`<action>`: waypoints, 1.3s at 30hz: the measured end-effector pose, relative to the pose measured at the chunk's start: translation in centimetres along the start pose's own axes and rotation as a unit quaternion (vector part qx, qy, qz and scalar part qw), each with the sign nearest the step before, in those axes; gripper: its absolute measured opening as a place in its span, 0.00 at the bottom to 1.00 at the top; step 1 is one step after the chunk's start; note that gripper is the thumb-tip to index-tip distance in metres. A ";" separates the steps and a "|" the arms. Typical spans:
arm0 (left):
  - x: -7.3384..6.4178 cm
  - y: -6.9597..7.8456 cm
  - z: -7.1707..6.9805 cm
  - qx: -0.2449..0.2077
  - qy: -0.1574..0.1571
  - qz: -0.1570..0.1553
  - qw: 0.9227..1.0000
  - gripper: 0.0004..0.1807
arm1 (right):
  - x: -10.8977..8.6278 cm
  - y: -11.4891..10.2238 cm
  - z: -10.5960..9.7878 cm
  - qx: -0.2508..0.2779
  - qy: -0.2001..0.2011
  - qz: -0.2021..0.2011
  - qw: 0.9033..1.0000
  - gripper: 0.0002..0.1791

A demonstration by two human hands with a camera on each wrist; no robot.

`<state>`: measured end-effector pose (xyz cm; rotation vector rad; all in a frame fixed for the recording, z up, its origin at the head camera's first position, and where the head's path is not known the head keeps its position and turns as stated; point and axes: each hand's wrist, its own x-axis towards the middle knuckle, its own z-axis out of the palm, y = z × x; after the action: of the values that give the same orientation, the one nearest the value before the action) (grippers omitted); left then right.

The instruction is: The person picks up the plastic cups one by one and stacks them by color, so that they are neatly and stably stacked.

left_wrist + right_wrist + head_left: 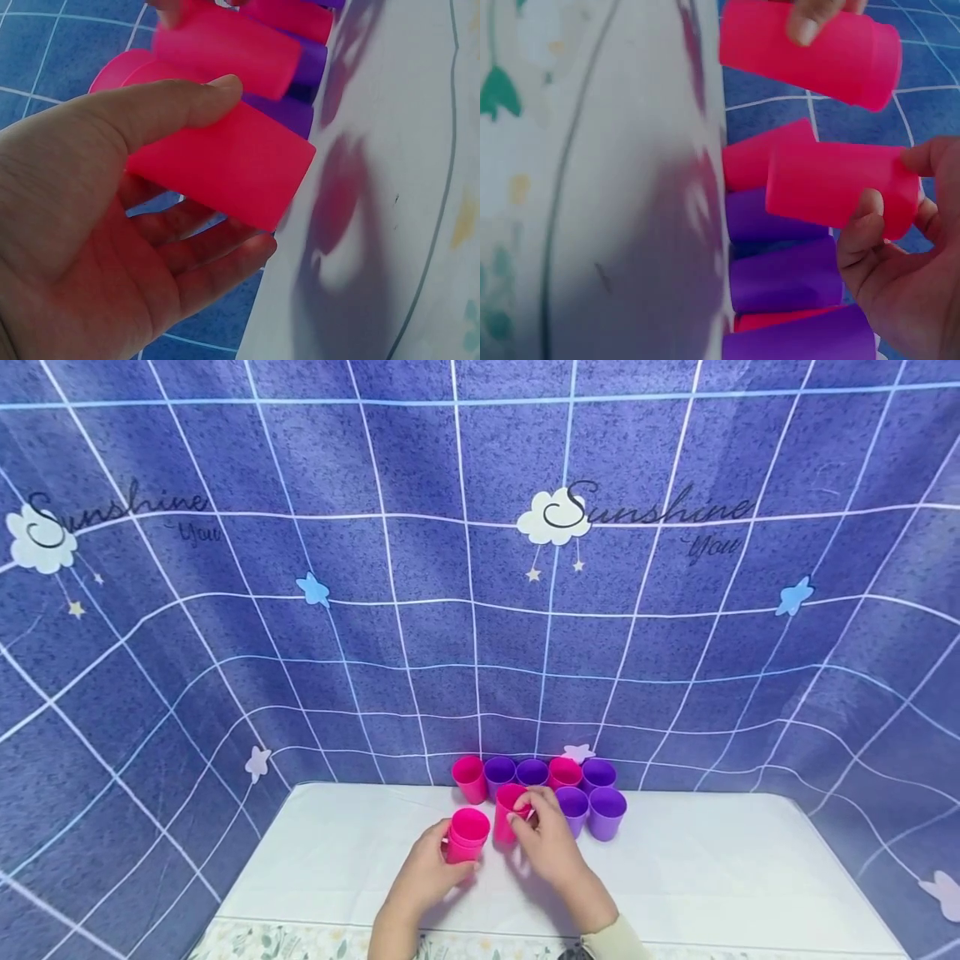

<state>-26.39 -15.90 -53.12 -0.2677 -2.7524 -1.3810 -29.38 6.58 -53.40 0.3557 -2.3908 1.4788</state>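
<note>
In the head view my left hand [423, 872] holds a pair of nested pink cups [467, 847] upright over the front of the table. The left wrist view shows its thumb on the near side of the pink cups [232, 165] and the fingers behind them. My right hand [551, 839] pinches another pink cup [506, 820] near its rim, just right of the nested pair. In the right wrist view this pink cup [829, 184] has its base off the white tabletop, apart from the cups behind.
Behind stands a back row with a pink cup [469, 781], purple cups [499, 777] and another pink cup [566, 772]. Two purple cups [606, 817] stand before it at right. A white cloth [712, 860] covers the table; a blue gridded curtain [420, 652] hangs behind and at the sides.
</note>
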 end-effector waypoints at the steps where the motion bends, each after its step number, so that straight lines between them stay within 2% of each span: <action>1: 0.0 0.0 0.0 0.003 -0.001 0.003 1.000 0.38 | 0.1 0.0 -0.2 0.006 0.008 0.001 1.000 0.06; 5: 0.0 0.1 0.2 0.018 -0.005 0.017 1.000 0.38 | 0.2 0.0 -0.6 0.039 0.047 0.007 0.998 0.13; 9: 0.0 0.1 0.3 0.021 -0.012 0.021 0.999 0.38 | 0.1 -0.1 -0.9 0.084 0.078 -0.017 0.993 0.22; 13: 0.0 0.2 0.2 0.017 -0.017 0.020 1.000 0.37 | 0.0 -0.5 -1.0 0.117 0.095 -0.047 0.987 0.25; 16: 0.0 0.3 0.2 0.017 -0.019 0.026 0.999 0.37 | -0.1 -0.7 -1.1 0.128 0.101 -0.053 0.985 0.25; 25: -0.1 0.6 0.4 0.020 -0.023 0.039 0.999 0.35 | -0.3 -1.1 -0.9 0.134 0.087 -0.055 0.986 0.25; 31: 0.0 0.8 0.9 0.020 -0.028 0.036 0.999 0.37 | -0.4 -1.3 -0.9 0.135 0.075 -0.066 0.986 0.26; 39: 0.1 1.0 1.8 0.002 -0.039 0.050 0.998 0.37 | -0.5 -1.5 -1.0 0.131 0.053 -0.057 0.988 0.26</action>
<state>-26.21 -13.86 -53.38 -0.4602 -2.7611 -1.3675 -28.24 6.85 -51.95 0.4537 -2.0625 1.7169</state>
